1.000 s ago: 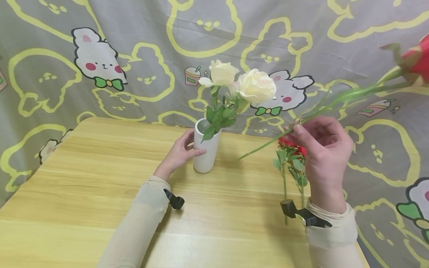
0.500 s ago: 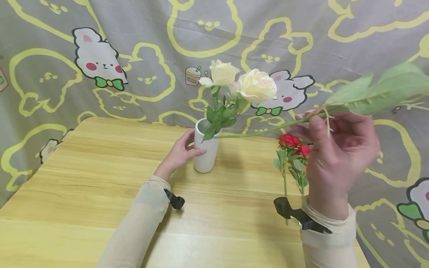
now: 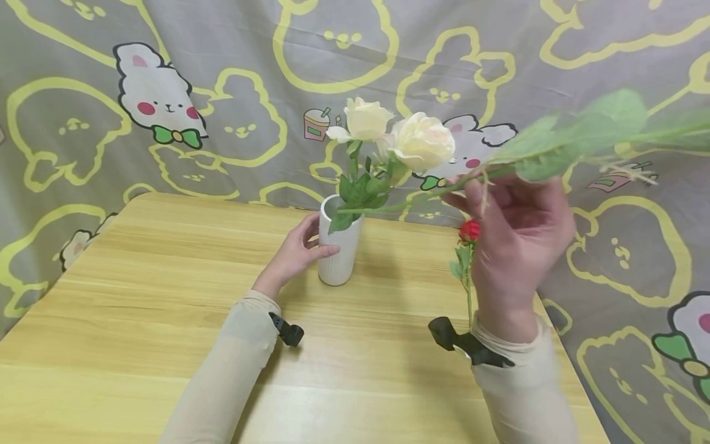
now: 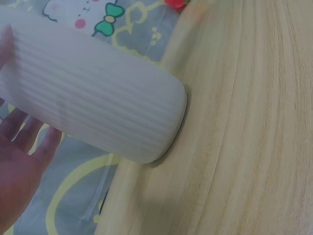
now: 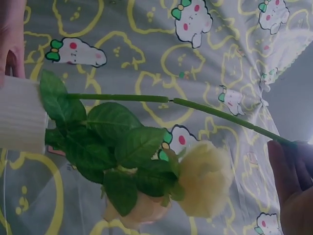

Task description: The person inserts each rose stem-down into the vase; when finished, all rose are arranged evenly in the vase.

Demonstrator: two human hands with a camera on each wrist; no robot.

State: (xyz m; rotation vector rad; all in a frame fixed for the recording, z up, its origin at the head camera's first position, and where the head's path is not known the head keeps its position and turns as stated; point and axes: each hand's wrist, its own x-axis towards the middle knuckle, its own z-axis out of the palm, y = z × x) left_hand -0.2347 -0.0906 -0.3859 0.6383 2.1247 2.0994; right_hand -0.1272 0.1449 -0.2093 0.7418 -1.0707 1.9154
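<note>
My left hand (image 3: 296,251) holds the ribbed white vase (image 3: 339,262), thumb in front and fingers round the far side. In the left wrist view the vase (image 4: 98,93) has its base on the wooden table. Two cream roses (image 3: 423,142) with green leaves stand in it. My right hand (image 3: 518,237) pinches the stem of a rose (image 3: 413,203) between thumb and fingers; its bloom is out of view now. The stem's bare end overlaps the leaves at the vase mouth. In the right wrist view this stem (image 5: 215,113) runs behind a leaf near the rim.
A red rose (image 3: 469,230) lies on the right of the wooden table (image 3: 355,351), partly hidden by my right hand and wrist. A grey curtain (image 3: 233,37) with yellow outlines and cartoon rabbits hangs behind the table's back edge.
The right hand first turned the held rose, its red bloom leaving view, then moved left, bringing the stem's end to the vase mouth. The left hand and vase have stayed put.
</note>
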